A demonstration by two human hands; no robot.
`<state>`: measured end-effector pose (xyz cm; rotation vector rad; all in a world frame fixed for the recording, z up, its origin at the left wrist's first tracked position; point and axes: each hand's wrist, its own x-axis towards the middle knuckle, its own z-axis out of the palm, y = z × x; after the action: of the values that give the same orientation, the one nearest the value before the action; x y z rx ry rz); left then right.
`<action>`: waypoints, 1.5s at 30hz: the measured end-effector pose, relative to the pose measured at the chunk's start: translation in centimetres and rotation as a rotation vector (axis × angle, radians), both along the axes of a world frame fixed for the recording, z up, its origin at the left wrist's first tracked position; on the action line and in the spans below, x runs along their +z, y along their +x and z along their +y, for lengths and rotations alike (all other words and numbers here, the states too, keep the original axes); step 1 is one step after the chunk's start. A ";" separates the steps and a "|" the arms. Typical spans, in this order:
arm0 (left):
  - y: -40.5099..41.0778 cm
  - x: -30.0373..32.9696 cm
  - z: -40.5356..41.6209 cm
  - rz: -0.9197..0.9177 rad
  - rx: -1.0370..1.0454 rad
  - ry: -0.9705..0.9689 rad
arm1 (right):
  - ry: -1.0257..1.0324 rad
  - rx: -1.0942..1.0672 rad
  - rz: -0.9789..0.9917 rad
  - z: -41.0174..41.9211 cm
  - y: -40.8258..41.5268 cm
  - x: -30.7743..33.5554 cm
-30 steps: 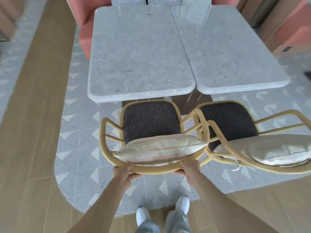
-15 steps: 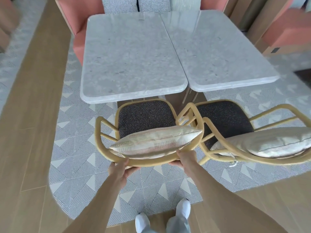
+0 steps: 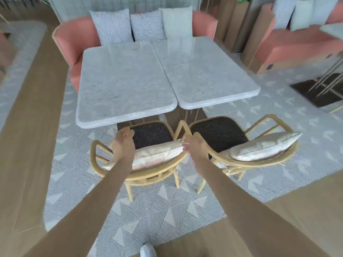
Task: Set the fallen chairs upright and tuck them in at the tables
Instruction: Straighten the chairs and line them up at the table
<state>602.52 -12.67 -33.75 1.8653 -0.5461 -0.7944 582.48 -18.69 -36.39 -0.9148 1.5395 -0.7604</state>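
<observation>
Two yellow rattan chairs stand upright side by side on the rug. The left chair (image 3: 148,176) has its dark seat partly under the left marble table (image 3: 122,86). The right chair (image 3: 259,164) faces the right marble table (image 3: 207,75), its seat outside the table edge. A pale cushion (image 3: 157,154) leans on the left chair's back. My left hand (image 3: 123,143) hovers over that cushion's left end with relaxed fingers, holding nothing. My right hand (image 3: 194,145) is at the cushion's right end, by the chair's arm, its loosely curled fingertips touching the fabric.
A coral sofa (image 3: 74,38) with checked pillows sits behind the tables. A second pale cushion (image 3: 263,147) lies on the right chair. Another sofa and a table base (image 3: 324,89) stand at the right. Patterned rug (image 3: 157,210) lies underfoot, with wooden floor on the left.
Both hands have let go of the left chair's back rail and moved forward over the cushion. The view has pulled back and tilted up.
</observation>
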 end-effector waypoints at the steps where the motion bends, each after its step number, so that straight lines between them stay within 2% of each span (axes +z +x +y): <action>1: -2.3 1.4 -0.2 0.028 -0.047 -0.105 | -0.075 -0.010 -0.043 0.1 -1.5 1.8; 4: -10.0 4.6 0.2 0.143 -0.155 -0.293 | -0.287 0.002 -0.162 1.5 -7.0 6.5; 8: -20.5 5.9 2.4 0.158 -0.233 -0.415 | -0.466 0.022 -0.230 4.2 -17.6 10.1; 11: -26.8 5.6 3.3 0.232 -0.211 -0.404 | -0.458 -0.004 -0.192 5.6 -24.5 10.8; 15: -34.1 6.0 3.1 0.226 -0.218 -0.412 | -0.461 -0.059 -0.197 6.6 -32.6 11.6; 19: -39.7 6.9 1.5 0.234 -0.219 -0.447 | -0.472 -0.107 -0.193 5.2 -37.4 12.5; 24: -44.0 5.3 -2.8 0.266 -0.200 -0.442 | -0.456 -0.061 -0.128 1.5 -41.4 11.2; 27: -45.9 2.5 -6.9 0.302 -0.149 -0.382 | -0.402 -0.050 -0.064 -2.2 -44.1 9.3; 32: -49.3 -2.3 -12.7 0.413 -0.063 -0.176 | -0.279 -0.033 -0.026 -8.5 -48.2 5.4; 36: -50.0 -5.5 -14.7 0.570 0.144 -0.016 | -0.047 -0.171 -0.125 -13.0 -49.7 2.1; 38: -49.4 -7.2 -14.8 0.541 0.221 0.052 | 0.064 -0.228 -0.165 -14.5 -49.5 0.4; 42: -49.1 -10.8 -14.5 0.502 0.256 0.215 | 0.287 -0.176 -0.157 -17.2 -48.5 -3.8; 45: -49.8 -12.4 -13.9 0.615 0.419 0.302 | 0.440 -0.114 -0.067 -18.4 -48.0 -6.3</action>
<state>552.75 -26.58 -46.16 1.7821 0.3580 -1.1335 534.48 -37.08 -42.66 -0.4750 1.6227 -0.4945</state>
